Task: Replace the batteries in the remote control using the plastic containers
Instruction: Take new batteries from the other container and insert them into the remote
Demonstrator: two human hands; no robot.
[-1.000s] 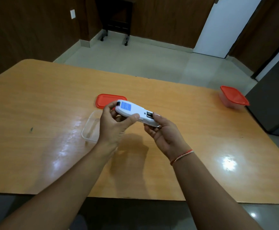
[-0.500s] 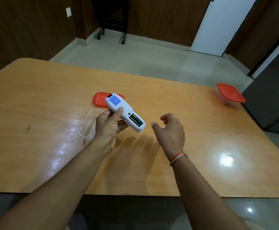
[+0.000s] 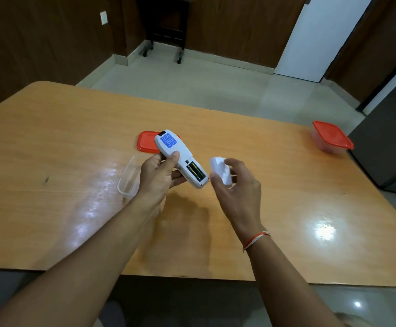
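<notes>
My left hand (image 3: 160, 178) grips a white remote control (image 3: 177, 153), back side up, above the wooden table (image 3: 50, 142). Its battery compartment is uncovered and dark batteries (image 3: 195, 171) lie inside it. My right hand (image 3: 238, 185) holds the white battery cover (image 3: 220, 170) just right of the remote's lower end. Under my left hand an open clear plastic container (image 3: 128, 178) rests on the table, partly hidden. Its red lid (image 3: 146, 142) lies flat behind the remote.
A second plastic container with a red lid on it (image 3: 331, 140) stands at the table's far right corner. A dark cabinet (image 3: 390, 149) rises right of the table. Beyond the far edge are tiled floor and a wheeled stand.
My right hand pulled the battery cover off the remote and moved right with it. The left hand turned the remote, so the batteries now show.
</notes>
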